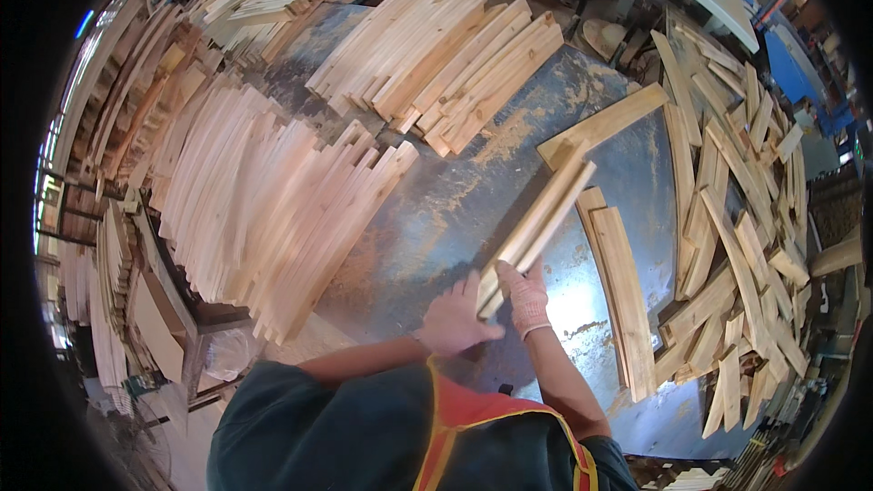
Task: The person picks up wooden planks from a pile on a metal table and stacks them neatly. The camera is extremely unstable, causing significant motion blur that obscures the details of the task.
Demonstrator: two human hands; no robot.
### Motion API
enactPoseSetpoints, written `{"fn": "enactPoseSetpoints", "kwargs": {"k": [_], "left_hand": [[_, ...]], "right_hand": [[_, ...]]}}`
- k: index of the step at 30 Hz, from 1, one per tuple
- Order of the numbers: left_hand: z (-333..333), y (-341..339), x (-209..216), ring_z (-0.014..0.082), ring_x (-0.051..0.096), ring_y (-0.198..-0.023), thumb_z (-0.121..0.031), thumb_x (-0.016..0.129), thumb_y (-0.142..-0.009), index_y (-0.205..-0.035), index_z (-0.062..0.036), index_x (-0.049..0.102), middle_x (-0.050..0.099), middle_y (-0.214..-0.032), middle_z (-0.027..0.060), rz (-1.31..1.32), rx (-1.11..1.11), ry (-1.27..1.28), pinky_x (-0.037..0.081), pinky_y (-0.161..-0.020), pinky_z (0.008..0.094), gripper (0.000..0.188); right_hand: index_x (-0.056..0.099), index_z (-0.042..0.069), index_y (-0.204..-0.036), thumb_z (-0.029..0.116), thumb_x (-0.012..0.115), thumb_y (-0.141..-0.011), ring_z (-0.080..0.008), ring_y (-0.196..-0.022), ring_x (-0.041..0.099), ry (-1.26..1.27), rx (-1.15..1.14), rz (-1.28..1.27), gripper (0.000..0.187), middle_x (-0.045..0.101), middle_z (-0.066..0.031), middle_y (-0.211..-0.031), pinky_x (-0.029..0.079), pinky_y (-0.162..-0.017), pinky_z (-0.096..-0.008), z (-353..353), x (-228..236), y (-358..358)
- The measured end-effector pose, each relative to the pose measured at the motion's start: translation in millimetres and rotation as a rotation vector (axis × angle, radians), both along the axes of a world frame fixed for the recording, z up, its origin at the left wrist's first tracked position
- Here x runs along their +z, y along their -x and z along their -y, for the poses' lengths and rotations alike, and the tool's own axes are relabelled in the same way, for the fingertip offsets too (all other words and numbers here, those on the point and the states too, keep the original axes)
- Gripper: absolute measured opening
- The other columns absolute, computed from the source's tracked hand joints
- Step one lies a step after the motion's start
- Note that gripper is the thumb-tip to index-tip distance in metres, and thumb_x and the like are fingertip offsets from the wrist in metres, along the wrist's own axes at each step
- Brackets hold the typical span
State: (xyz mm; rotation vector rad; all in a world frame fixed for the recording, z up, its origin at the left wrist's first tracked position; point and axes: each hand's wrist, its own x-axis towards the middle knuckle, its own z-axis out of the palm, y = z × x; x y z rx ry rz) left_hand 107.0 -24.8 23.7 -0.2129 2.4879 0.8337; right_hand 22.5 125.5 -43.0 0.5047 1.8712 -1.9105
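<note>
The gloved right hand point(523, 295) is closed around narrow wooden strips point(548, 202) at their near end, above the metal tabletop point(409, 241). The left hand point(455, 319) is open beside this end; I cannot tell if it touches. Farther left, wooden slats point(264, 191) lie side by side.

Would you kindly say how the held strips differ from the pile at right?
The held strips run side by side; the pile lies in a jumble. The held strips are few, the pile's pieces many. The right hand grips the held strips; neither hand touches the pile. Both are pale wood.
</note>
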Motion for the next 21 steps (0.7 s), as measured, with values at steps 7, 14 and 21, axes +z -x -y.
{"fn": "enactPoseSetpoints", "kwargs": {"k": [7, 14, 21], "left_hand": [[17.0, 92.3, -5.8, 0.0445, 0.067, -0.123, -0.033, 0.08, -0.084, -0.167, 0.0, 0.029, 0.066, -0.137, 0.0314, -0.177, 0.278, -0.213, 0.052, -0.109, 0.0475, 0.102], [36.0, 336.6, -4.7, 0.0318, 0.064, -0.126, -0.048, 0.076, -0.089, -0.152, -0.0088, 0.047, 0.067, -0.136, 0.0172, -0.348, -0.004, 0.618, 0.047, -0.104, 0.0449, 0.08], [-4.4, 414.7, -57.8, 0.0327, 0.049, -0.147, -0.05, 0.07, -0.093, -0.161, -0.0091, 0.041, 0.051, -0.158, 0.0165, -0.792, -0.281, 1.083, 0.041, -0.116, 0.0469, 0.085]], "right_hand": [[0.052, -0.001, -0.155, 0.013, 0.086, -0.087, -0.0285, -0.135, 0.061, -0.099, 0.043, -0.358, 0.078, 0.063, -0.0201, -0.147, 0.048, -0.117, -0.0413, -82.0, 9.7, 45.9], [0.036, 0.005, -0.164, 0.044, 0.09, -0.075, -0.0455, -0.155, 0.035, -1.318, 0.312, -0.377, 0.111, 0.041, -0.0257, -0.165, 0.027, -0.128, -0.0554, -210.1, 8.6, 20.3], [0.031, 0.017, -0.167, 0.031, 0.089, -0.067, -0.0427, -0.139, 0.054, -1.287, 0.412, 0.008, 0.116, 0.054, -0.023, -0.151, 0.046, -0.116, -0.0489, -275.1, 9.1, -15.5]]}}
